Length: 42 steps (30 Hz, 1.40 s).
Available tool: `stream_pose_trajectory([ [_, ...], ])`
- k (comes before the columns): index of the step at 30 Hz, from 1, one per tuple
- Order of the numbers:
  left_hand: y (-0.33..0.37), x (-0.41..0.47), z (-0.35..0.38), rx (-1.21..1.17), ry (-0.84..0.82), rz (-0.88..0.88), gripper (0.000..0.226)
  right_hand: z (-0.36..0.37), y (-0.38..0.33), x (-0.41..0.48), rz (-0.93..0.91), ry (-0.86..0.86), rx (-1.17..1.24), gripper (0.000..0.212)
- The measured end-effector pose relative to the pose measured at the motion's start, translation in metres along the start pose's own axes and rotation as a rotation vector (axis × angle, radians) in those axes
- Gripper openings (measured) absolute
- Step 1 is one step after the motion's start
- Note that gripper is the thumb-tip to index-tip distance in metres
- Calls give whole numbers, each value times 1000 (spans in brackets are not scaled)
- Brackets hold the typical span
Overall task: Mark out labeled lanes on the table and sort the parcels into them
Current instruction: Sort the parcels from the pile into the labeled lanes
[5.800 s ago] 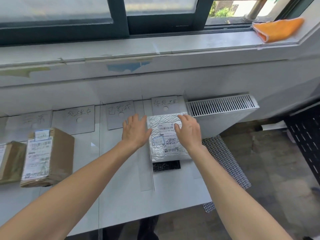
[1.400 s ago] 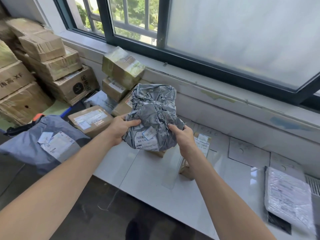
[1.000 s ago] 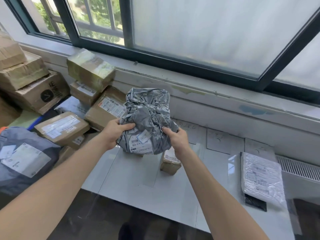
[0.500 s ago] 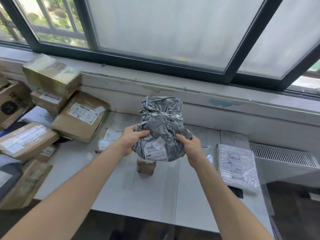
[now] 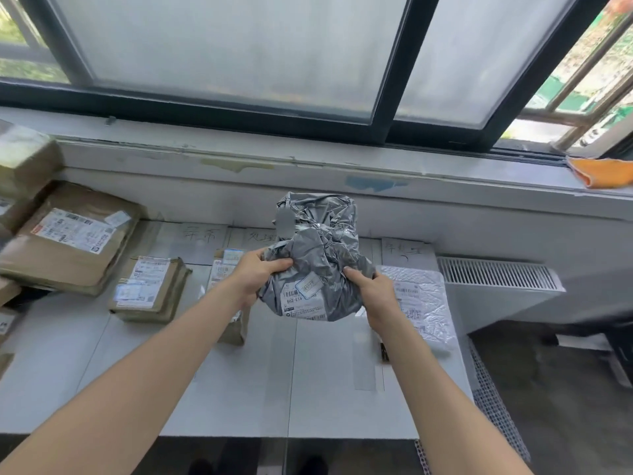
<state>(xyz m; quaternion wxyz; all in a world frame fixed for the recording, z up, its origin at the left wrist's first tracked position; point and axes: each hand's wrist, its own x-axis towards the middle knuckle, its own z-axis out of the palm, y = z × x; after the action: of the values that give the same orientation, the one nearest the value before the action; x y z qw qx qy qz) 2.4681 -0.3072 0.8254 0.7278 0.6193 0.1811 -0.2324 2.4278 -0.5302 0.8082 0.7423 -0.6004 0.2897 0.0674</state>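
Gripping a crumpled grey plastic mailer bag (image 5: 318,255) from both sides, the left hand (image 5: 255,277) and the right hand (image 5: 375,293) curl their fingers into it at the centre of the frame, above the white table (image 5: 325,371), with its shipping label facing the camera. The step in hand looks like sorting, as this parcel has no lane yet. Next it needs matching to one of the handwritten white lane cards (image 5: 202,236) along the table's far edge, though their writing is too blurred to read. A silvery bubble-wrap flat parcel (image 5: 423,303) lies right of centre, with brown cardboard parcels (image 5: 150,287) at left. A white slatted radiator (image 5: 496,279) stands at right, and an orange cloth (image 5: 603,171) rests on the windowsill at upper right.
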Motion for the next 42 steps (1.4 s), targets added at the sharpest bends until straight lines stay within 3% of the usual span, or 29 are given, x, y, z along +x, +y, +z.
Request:
stream_pose_trajectory([
  [15, -43, 47, 128, 216, -11, -163, 5, -131, 10, 34, 59, 176, 18, 16],
  [23, -78, 64, 198, 407, -56, -149, 5, -198, 22, 44, 73, 386, -148, 11],
  [31, -95, 80, 232, 648, -50, -137, 18, -233, 29, 63, 0, 549, -370, 23],
  [37, -108, 85, 239, 743, -140, -241, 42, -248, 35, 67, -9, 572, -533, 18],
  [39, -109, 85, 239, 784, -156, -257, 52, -249, 36, 65, -5, 578, -556, 5],
  [42, -105, 86, 239, 813, -75, -186, 56, -249, 35, 61, -21, 557, -625, 41],
])
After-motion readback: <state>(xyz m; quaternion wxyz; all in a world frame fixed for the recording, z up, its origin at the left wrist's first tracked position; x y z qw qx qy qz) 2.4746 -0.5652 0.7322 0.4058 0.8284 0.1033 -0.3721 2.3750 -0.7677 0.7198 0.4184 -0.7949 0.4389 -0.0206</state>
